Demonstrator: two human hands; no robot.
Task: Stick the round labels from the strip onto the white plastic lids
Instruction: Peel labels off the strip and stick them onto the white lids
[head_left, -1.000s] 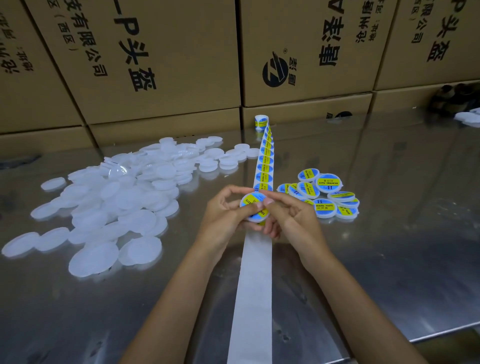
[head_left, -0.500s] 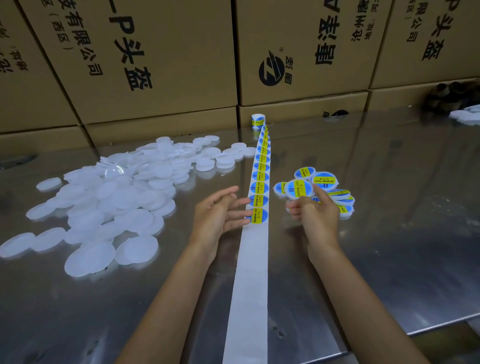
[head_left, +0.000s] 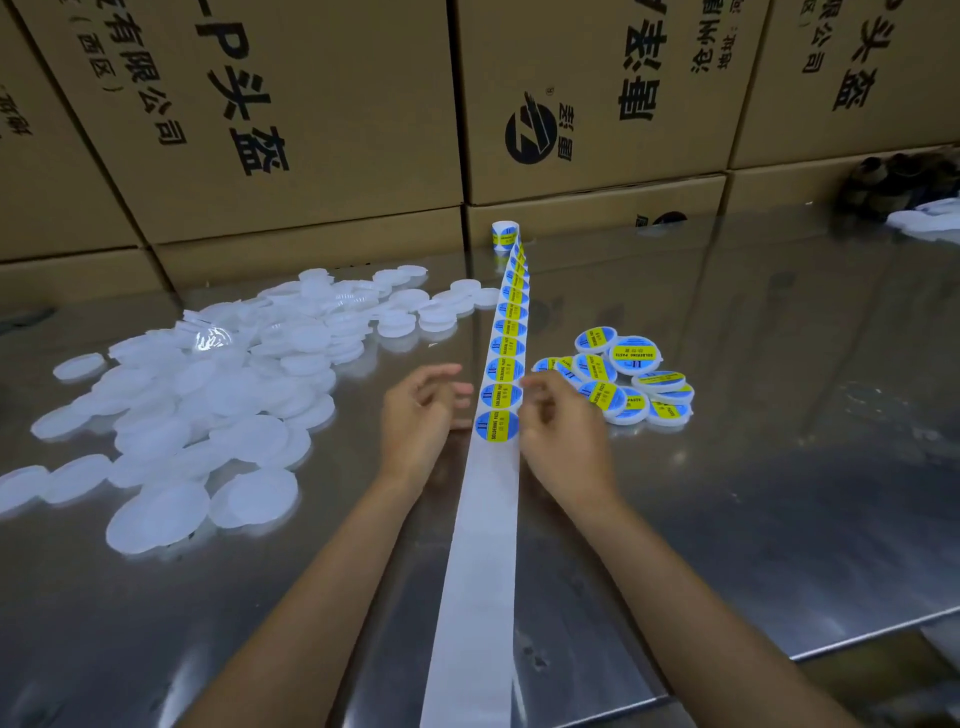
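A long white backing strip (head_left: 483, 545) runs down the middle of the metal table, carrying blue-and-yellow round labels (head_left: 506, 340) on its far half up to a small roll (head_left: 505, 235). The nearest label (head_left: 497, 426) lies between my hands. My left hand (head_left: 421, 415) hovers left of the strip, fingers spread and empty. On the strip's right edge, my right hand (head_left: 558, 436) has its fingers curled beside that label and holds nothing visible. Plain white lids (head_left: 208, 395) lie heaped on the left. Labelled lids (head_left: 623, 384) are piled on the right.
Brown cardboard boxes (head_left: 311, 119) with black print wall off the back of the shiny table (head_left: 779, 441). A dark object and more white pieces (head_left: 924, 218) sit at the far right. The table's front edge runs at lower right.
One second ago both hands pressed a label onto a lid. My right hand then set that lid on the right pile and has come back to the strip; my left hand stays empty.
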